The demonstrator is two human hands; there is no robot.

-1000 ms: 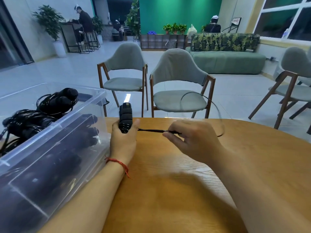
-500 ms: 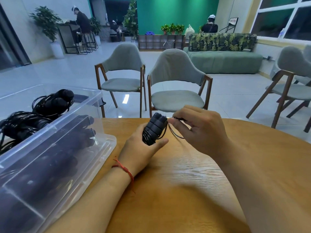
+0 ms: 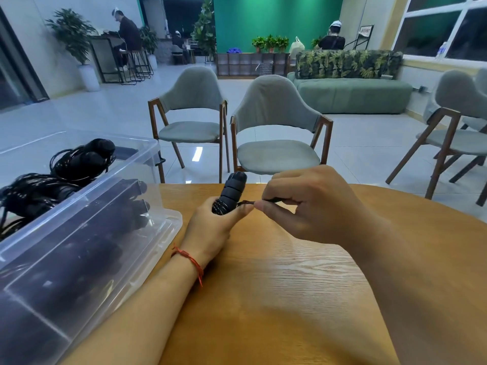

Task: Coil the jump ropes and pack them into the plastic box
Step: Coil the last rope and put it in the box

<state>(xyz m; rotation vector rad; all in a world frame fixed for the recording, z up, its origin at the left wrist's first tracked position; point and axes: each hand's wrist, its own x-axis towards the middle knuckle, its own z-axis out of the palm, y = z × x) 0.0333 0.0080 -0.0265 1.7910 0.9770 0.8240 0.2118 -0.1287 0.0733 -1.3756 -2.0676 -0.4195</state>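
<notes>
**Handle in left hand, cord pinched in right, beside the box**

Obs. 1: The black ribbed jump-rope handle (image 3: 232, 192) sits just right of the clear plastic box (image 3: 79, 198), apart from its wall. It is tilted, top end leaning away and to the right. Thin turns of cord show round its lower end.

Obs. 2: The left hand (image 3: 210, 230) grips the lower end of the handle, fingers curled round it and thumb stretched out to the right. The heel of the hand lies low over the round wooden table (image 3: 290, 285), on which the box stands. A red string bracelet (image 3: 189, 256) is on that wrist.

Obs. 3: The thin black cord (image 3: 246, 203) runs a short way from the handle, further from the box. The right hand (image 3: 308, 204) pinches it between thumb and forefinger, just beside the left thumb tip, with the other fingers curled. How far the cord goes on behind the right hand cannot be told.

Obs. 4: Inside the box lie coiled black jump ropes (image 3: 79, 164), with handles bundled in the coils. More dark bundles show through the near wall, blurred.

Obs. 5: Beyond the box and to its right, off the table, stand two grey padded chairs (image 3: 274, 127) side by side. A green sofa (image 3: 353, 93) is further back.
</notes>
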